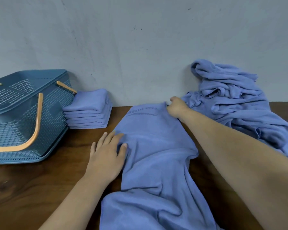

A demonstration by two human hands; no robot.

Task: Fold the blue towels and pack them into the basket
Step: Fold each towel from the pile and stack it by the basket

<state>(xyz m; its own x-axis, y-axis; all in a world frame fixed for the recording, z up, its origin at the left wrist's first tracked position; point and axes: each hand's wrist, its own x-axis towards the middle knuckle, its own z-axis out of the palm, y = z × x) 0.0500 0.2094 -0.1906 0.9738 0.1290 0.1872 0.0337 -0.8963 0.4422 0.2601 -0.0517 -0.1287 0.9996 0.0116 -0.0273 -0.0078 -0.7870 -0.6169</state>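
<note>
Blue towel (156, 155) in the middle of the dark wooden table (32, 188), laid lengthwise from the near edge toward the wall (140, 39). Quite flat at the far half, wrinkled and bunched at the near half. Near the far end, dark lettering (143, 110) on the cloth, upside down from this view and too blurred to read.

Left hand (106, 156) flat on the left edge of the towel, about the middle of its length. Fingers straight and a little spread, thumb and first finger pressing on the cloth, outer fingers over the bare wood. Grips nothing, only presses down.

Right hand (177, 107) reaching far forward to the far right corner of the towel. Fingers curled tight, pinching the cloth of that corner. Forearm crossing above the right edge of the towel.

To the right, behind the right arm, a loose pile (236, 100) of more blue towels, not folded, crumpled against the wall and spreading down toward the near right side of the table. Right hand just beside the left end of this pile; touching it or not, cannot tell.

To the left, a neat stack (88, 112) of folded blue towels, close to the wall, well apart from the left hand. Stands against the right side of the basket (53, 117). Basket of grey-blue plastic with small holes in a pattern, at the far left of the table. Two orange handles (36, 128), one hanging over the front side, the end of the other showing just above the stack.
</note>
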